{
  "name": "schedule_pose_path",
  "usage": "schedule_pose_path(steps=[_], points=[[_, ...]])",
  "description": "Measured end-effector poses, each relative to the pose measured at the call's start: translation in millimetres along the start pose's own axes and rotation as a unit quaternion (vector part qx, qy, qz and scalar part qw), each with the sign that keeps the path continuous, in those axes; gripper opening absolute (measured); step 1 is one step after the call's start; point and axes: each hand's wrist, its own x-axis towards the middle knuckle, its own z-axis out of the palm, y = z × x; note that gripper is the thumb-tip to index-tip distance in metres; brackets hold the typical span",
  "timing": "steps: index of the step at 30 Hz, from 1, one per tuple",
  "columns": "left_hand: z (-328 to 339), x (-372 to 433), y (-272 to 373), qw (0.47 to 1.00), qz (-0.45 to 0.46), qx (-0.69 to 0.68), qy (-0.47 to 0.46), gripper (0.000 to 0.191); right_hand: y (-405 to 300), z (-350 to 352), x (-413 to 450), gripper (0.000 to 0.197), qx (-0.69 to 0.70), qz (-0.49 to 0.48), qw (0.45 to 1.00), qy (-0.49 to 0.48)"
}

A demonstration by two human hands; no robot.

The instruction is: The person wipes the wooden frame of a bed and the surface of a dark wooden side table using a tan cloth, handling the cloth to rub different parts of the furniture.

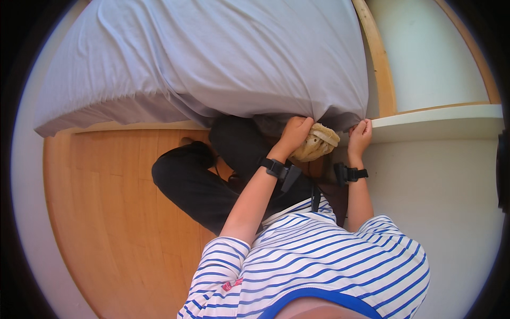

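A pale grey fitted sheet (223,56) covers the mattress in front of me, with its gathered edge hanging over the near side. My left hand (295,133) pinches that edge and pulls it into a sharp fold. Close to the mattress corner, my right hand (360,133) grips the same edge. Between the two hands, just below the hem, is a tan fuzzy item (316,143); I cannot tell what it is. The mattress underside at the corner is hidden by the cloth and my hands.
Wooden flooring (107,207) spreads to the left, under my folded legs (191,171) in black trousers. A white wall (422,207) rises close on my right, topped by a white ledge (438,114). A wood-framed frosted panel (430,56) stands beyond the corner.
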Motion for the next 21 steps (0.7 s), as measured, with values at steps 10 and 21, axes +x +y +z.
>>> schedule_pose_path(steps=[10, 21], points=[[2, 21, -14, 0.997, 0.004, 0.038, 0.064, 0.042, 16, -4, -3, 0.017, -0.266, -0.183, 0.946, -0.024], [-12, 1, -18, 0.913, -0.172, -0.323, 0.179, 0.037, 38, 44, -63, 0.026, -0.165, -0.21, 0.904, -0.332]])
